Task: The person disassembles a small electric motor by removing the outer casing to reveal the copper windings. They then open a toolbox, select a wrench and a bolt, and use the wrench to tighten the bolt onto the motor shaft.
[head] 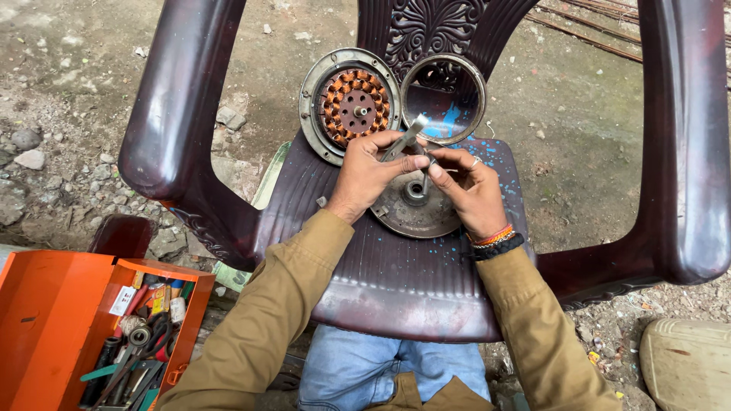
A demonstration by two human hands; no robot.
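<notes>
— Outdoor ground, packed dirt and loose stones; what carries the items?

— Item one: dark brown plastic chair (396, 289), its seat serving as my work surface. Item two: round metal cover plate (415, 209), lying flat near the middle of the seat, toward the back edge, with a hub at its centre. Both my hands are over it.

— Handling notes on the plate?

— Judged stiff, fairly heavy for its size, dull and a little grimy, so not especially slippery. Best taken by the rim; the hub is busy.

— State of each grip?

— Left hand (365, 175): fingers closed on a flat metal tool (405, 138), a spanner by the look of it, angled down toward the hub. Right hand (466, 186): fingertips pinched narrow on a small metal part (428, 161) just above the hub; I cannot tell exactly what it is. A ring and wrist bands show on that hand.

— Remaining stock?

— Wound copper stator in its round housing (350, 105), propped against the chair back at the seat's rear edge. Metal ring (443, 97), leaning just beside it, to the right. Orange toolbox (91, 327), lid open, on the ground beyond the seat's left front corner, full of hand tools. Pale container (685, 361), on the ground at the right.
</notes>
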